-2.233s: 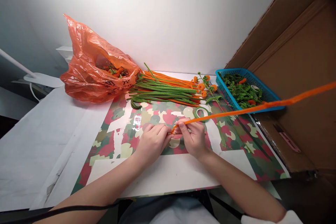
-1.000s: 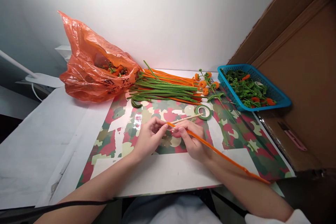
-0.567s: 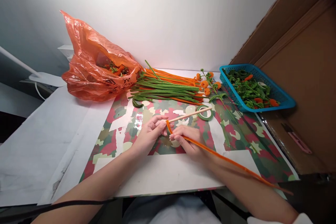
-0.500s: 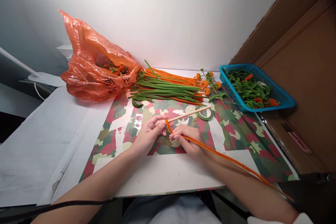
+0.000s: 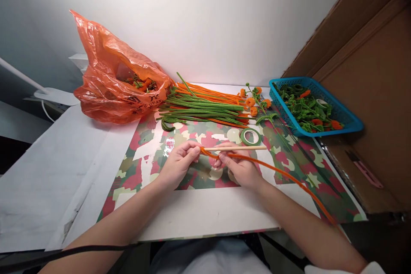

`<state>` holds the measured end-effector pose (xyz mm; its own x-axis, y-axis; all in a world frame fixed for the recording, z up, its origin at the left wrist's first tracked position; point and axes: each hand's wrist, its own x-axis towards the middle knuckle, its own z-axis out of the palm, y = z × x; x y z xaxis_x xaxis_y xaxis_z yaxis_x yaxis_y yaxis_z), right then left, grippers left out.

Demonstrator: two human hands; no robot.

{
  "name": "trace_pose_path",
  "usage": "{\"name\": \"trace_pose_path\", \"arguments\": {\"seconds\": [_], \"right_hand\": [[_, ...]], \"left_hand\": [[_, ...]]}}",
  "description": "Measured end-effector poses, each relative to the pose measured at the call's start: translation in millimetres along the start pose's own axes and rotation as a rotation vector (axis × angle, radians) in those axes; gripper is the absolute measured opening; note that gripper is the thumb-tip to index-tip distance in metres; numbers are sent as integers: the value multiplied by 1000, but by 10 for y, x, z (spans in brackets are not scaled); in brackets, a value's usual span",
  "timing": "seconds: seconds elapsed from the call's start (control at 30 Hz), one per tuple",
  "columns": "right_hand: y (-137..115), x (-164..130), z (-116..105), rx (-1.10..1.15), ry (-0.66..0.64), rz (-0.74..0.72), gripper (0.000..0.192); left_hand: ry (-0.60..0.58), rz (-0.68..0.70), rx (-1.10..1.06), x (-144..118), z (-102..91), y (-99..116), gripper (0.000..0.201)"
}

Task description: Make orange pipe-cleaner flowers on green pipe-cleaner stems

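pale stick [image 5: 250,148]: just below mid-frame, long axis almost level, left to right, free tip at the right.
left hand [image 5: 180,162]: pinched, thumb against fingers, on the stick's left end and, it seems, the end of the orange strip [image 5: 272,165].
orange strip: leaves that pinch, runs just under the stick in the frame, then trails to the lower right.
right hand [image 5: 239,166]: has the strip between thumb and fingers; the stick passes across its fingers, contact unclear.
nearer hand: the left, at the stick's very end; the right is beside its middle.
against half a second ago: the stick has swung from an upward slant to level, tip now below the green tape roll [image 5: 243,138] in the frame rather than across it; the strip runs flatter, and the right hand sits slightly higher.
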<state>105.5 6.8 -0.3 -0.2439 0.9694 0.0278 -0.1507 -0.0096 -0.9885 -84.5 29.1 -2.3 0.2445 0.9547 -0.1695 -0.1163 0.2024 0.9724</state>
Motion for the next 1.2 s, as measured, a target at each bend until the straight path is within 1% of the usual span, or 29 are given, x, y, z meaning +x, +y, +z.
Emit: {"name": "trace_pose_path", "arguments": {"seconds": [0.07,0.13,0.23,0.33,0.4,0.57,0.7,0.8,0.87,0.93,1.0,1.13,1.2], "right_hand": [[10,7,31,13,36,61,27],[21,8,72,-20,99,106,27],[33,5,120,-47,161,79,25],[35,3,127,-6,144,8,30],[27,2,118,2,125,-2,31],[-1,9,122,-53,126,5,16],[6,14,126,-71,126,-61,12],[14,5,113,-118,120,-66,13],[7,-1,106,-132,116,-63,14],[-9,-1,102,-118,108,-69,12],[-22,7,100,-94,93,-77,11],[-4,34,94,-32,-21,-36,17],[16,43,87,-32,-47,-12,19]], "left_hand": [[10,20,6,-7,16,-10,36],[13,28,22,-14,26,-26,33],[10,24,46,-28,36,-44,31],[7,17,80,-41,53,-38,31],[-1,20,109,-48,71,-25,31],[-35,72,183,-70,121,0,29],[-89,130,338,-106,145,10,27],[-104,167,473,-132,151,22,32],[-112,180,506,-140,153,28,37],[-133,183,483,-138,155,29,41],[-171,161,409,-127,158,27,44],[-234,71,212,-95,165,37,48],[-249,38,162,-89,167,53,50]]}}
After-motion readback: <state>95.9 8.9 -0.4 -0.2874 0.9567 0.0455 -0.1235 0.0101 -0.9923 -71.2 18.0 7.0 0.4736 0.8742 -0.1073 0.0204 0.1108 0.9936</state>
